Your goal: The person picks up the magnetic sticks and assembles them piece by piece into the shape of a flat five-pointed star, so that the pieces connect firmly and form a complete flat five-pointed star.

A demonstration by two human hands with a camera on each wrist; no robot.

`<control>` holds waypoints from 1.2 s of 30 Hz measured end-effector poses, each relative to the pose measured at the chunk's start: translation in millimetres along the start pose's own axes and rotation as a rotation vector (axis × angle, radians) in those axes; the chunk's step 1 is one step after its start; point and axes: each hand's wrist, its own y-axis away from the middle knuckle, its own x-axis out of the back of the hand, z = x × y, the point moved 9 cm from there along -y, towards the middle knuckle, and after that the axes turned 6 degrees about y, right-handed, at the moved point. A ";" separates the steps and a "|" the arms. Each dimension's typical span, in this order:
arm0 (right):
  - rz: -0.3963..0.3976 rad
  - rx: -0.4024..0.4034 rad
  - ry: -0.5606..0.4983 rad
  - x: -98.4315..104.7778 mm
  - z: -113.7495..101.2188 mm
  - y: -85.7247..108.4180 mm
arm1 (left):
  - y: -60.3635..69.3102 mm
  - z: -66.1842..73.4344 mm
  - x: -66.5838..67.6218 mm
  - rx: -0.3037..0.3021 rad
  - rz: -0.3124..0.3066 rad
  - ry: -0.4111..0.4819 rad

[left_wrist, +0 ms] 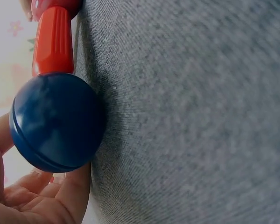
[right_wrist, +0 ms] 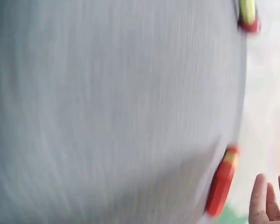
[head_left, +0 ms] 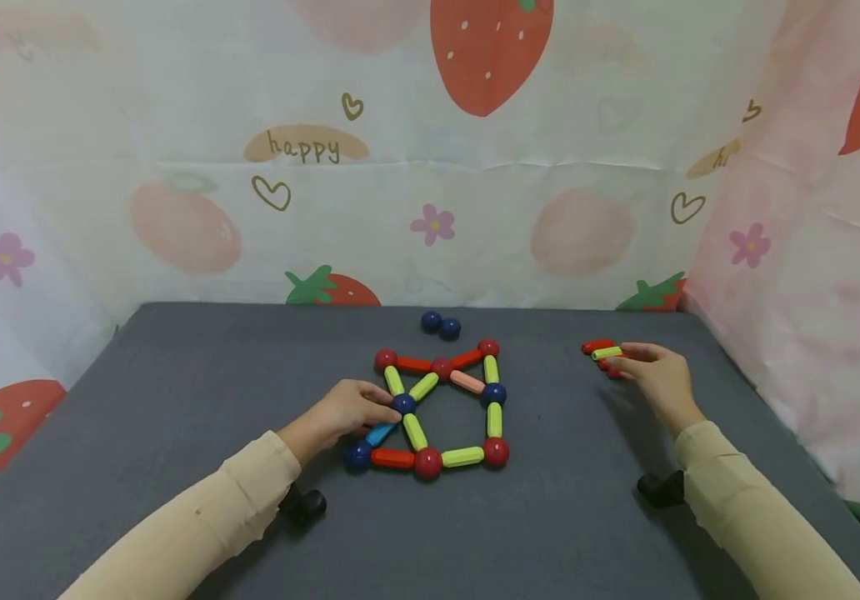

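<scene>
My left hand [head_left: 347,408] is at the left side of a flat figure of rods and balls, fingertips pinching its inner blue ball [head_left: 403,403]. Just below that hand a blue rod [head_left: 381,434] runs to the corner blue ball [head_left: 357,457], which shows large in the left wrist view, joined to a red rod [left_wrist: 53,42]. My right hand [head_left: 658,379] hovers by a small group of loose rods, its fingers [right_wrist: 259,198] extended. Beside its fingertips lie a yellow-green rod [head_left: 607,353] and a red rod [head_left: 597,345]; the right wrist view is blurred.
Two loose blue balls [head_left: 441,325] lie behind the figure. Red balls [head_left: 496,452], yellow-green rods [head_left: 462,457] and a pink rod [head_left: 467,382] form its other parts. A printed curtain [head_left: 400,208] stands along the back of the dark grey table [head_left: 550,517].
</scene>
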 end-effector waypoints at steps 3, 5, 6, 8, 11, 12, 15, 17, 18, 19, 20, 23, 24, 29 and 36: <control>-0.001 -0.042 0.045 12.7 14.8 -12.2 | -0.3 0.3 0.4 0.004 0.005 0.001; -0.020 -0.071 0.061 16.7 24.2 -18.8 | 0.1 0.9 0.4 0.005 0.008 0.001; -0.035 -0.084 0.052 17.3 28.0 -21.4 | -0.1 1.1 0.4 0.006 0.010 0.002; -0.056 -0.111 0.043 17.5 33.3 -24.4 | -0.3 1.1 1.2 0.010 0.020 0.006; -0.080 -0.133 0.036 16.1 36.6 -27.5 | -1.9 1.2 2.8 0.010 0.032 0.005; -0.086 -0.141 0.028 15.5 37.0 -28.3 | -2.7 1.0 3.3 0.010 0.035 0.004; -0.108 -0.155 0.007 13.2 37.2 -29.9 | -4.8 0.6 3.6 0.007 0.027 -0.002; -0.116 -0.159 -0.004 12.2 37.4 -30.9 | -5.4 0.7 2.7 0.005 0.009 -0.006; -0.115 -0.163 -0.008 12.1 37.8 -31.1 | -5.6 0.6 2.3 0.005 -0.002 -0.006; -0.112 -0.167 -0.010 12.1 38.5 -31.2 | -5.9 0.4 1.8 0.006 -0.013 -0.007; -0.104 -0.171 -0.011 12.5 39.1 -31.3 | -5.8 0.5 1.1 0.006 -0.028 -0.005; -0.070 -0.193 -0.018 14.8 42.5 -31.5 | -4.7 0.4 1.1 0.008 -0.056 -0.004; -0.056 -0.201 -0.025 15.7 43.5 -31.6 | -4.0 0.8 0.8 0.001 -0.069 -0.007; -0.012 -0.224 -0.032 17.4 44.9 -31.5 | -1.0 0.3 1.7 -0.029 -0.090 0.002; -0.014 -0.199 0.081 16.9 39.1 -30.0 | 3.1 -0.3 5.2 -0.075 -0.078 0.018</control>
